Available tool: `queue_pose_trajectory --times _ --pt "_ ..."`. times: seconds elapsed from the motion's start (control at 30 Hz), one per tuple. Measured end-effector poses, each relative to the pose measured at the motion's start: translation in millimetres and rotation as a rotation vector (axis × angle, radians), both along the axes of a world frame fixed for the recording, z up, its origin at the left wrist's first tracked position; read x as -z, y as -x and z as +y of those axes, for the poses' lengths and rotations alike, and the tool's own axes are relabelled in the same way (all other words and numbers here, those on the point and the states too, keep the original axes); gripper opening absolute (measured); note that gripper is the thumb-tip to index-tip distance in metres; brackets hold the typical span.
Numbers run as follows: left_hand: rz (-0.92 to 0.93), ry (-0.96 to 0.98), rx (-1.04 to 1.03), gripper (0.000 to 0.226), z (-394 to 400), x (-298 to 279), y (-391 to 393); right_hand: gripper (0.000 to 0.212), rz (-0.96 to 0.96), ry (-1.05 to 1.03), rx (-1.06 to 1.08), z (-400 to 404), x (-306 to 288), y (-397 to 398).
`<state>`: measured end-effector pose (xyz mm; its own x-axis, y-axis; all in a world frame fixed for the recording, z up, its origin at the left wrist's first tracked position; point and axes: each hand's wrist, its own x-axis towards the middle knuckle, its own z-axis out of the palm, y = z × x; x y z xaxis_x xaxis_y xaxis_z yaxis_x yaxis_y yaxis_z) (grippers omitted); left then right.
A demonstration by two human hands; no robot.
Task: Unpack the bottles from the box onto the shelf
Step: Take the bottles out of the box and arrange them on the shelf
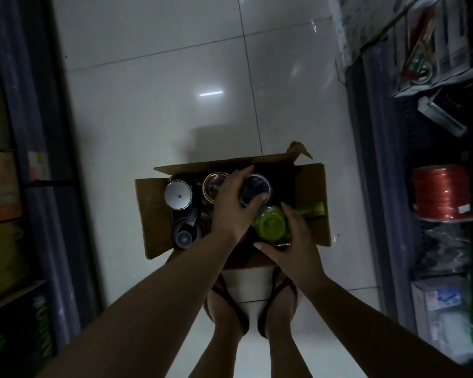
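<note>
An open cardboard box [153, 214] stands on the tiled floor in front of my feet. Inside it stand several bottles seen from above: a silver-capped one [178, 195], a copper-rimmed one [213, 184], a grey-lidded one [186, 233], a dark blue one [256, 188] and a green one [271, 226]. My left hand [230, 205] wraps around the dark blue bottle, thumb on its near side. My right hand [295, 238] grips the green bottle from the right, thumb under its near edge.
Dark shelving runs along both sides of the aisle. The right shelf [380, 186] holds a spool of orange cord [443, 193], packets and a white box [437, 304]. The left shelf [38, 186] holds cardboard cartons [0, 186]. My sandalled feet [230, 309] stand just behind the box.
</note>
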<state>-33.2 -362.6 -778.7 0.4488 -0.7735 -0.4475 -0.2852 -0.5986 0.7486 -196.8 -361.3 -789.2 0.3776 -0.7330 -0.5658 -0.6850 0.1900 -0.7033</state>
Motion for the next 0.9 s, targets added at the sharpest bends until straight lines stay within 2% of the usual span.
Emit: queue_pose_trajectory --times 0.2,0.4,0.7,0.9 --pt "-0.183 -0.028 0.155 0.072 6 11 -3 0.096 0.004 0.035 -0.018 3 11 5" --pt "-0.243 -0.064 0.212 0.081 5 15 -9 0.083 0.028 0.074 0.004 4 17 3" --pt "-0.224 -0.076 0.183 0.083 2 6 -13 0.077 -0.037 0.096 0.022 -1 10 6" --pt "-0.165 0.022 0.173 0.081 3 -40 -22 0.073 -0.132 0.222 -0.019 -16 -47 13"
